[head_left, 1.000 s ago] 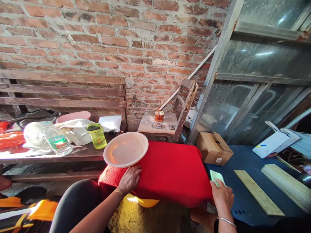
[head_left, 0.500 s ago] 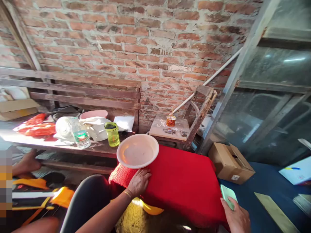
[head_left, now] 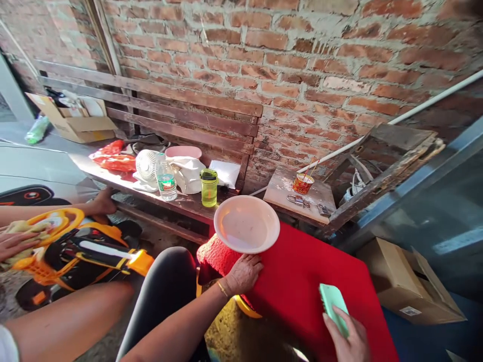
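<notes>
My left hand lies on the red cloth, its fingers stretched out flat at the near edge of a pale pink basin. It grips nothing. The basin sits upright on the cloth's far left part, with a little cloudy water apparently in it. My right hand is closed around a mint-green scrubbing brush, with a dark, bristly edge on its left side. The brush is held over the right part of the cloth. A bumpy red towel hangs at the cloth's left corner.
Along the wall, a wooden bench bears a green bottle, a water bottle and a fan. A stool holds a cup. A carton stands right. Another person's hand holds a rag on an orange-black toy vehicle.
The view has swung left. My right hand has brought the brush from beyond the cloth's right edge inward over the red cloth. My left hand stays by the basin.
</notes>
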Action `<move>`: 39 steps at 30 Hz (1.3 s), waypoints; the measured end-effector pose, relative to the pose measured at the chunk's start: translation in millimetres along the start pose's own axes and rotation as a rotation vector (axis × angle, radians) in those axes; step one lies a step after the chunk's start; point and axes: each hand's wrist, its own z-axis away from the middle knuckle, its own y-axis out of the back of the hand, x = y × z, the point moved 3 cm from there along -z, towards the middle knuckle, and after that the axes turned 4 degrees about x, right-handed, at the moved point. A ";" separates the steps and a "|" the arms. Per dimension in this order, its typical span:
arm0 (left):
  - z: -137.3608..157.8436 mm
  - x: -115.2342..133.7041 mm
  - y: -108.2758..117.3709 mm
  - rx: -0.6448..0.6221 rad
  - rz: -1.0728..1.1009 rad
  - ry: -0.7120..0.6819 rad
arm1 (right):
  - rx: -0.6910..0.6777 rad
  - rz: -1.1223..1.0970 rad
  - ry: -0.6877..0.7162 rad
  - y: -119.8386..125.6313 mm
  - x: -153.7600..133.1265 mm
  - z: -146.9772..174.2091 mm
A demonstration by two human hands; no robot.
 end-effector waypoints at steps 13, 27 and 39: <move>5.4 2.8 53.8 -0.126 0.037 0.021 | -0.088 -0.114 0.024 -29.6 -61.6 14.5; 6.9 7.9 71.3 0.144 0.121 -0.070 | -0.237 -0.159 0.306 -82.8 -191.4 63.6; -2.3 -8.3 59.0 0.201 -0.057 0.083 | 0.208 0.150 -0.297 58.4 38.7 25.0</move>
